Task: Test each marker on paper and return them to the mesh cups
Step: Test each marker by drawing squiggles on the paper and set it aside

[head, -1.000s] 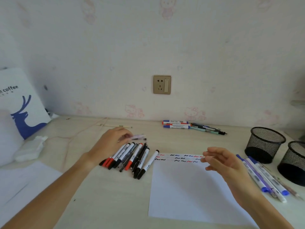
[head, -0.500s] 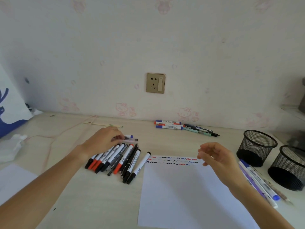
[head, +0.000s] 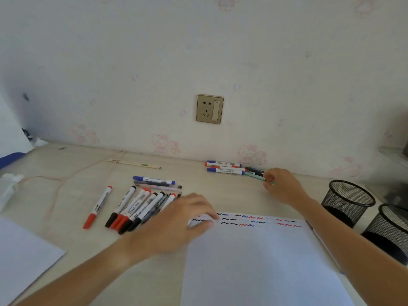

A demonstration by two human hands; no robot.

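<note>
A white sheet of paper [head: 254,261] lies before me, with rows of black, blue and red squiggles along its top edge. My left hand [head: 183,219] is blurred over the sheet's top-left corner, fingers curled down on something white; its hold is unclear. Left of it lies a fan of black- and red-capped markers [head: 136,208], a lone red marker [head: 98,206] and a blue marker [head: 154,180]. My right hand [head: 282,186] is at the wall, fingers closed on the end of a teal pen [head: 255,177] beside three blue and red markers [head: 225,167]. Two black mesh cups [head: 351,195] [head: 393,219] stand at the right.
A second white sheet [head: 22,257] lies at the near left. A pale cable [head: 66,180], a wrapped stick [head: 134,164] and a white wad [head: 8,188] are at the far left. A wall socket [head: 209,109] sits above the desk.
My right hand has gone from above the paper to the pens by the wall. My left hand left the marker pile for the paper's corner. A blue marker now shows behind the pile.
</note>
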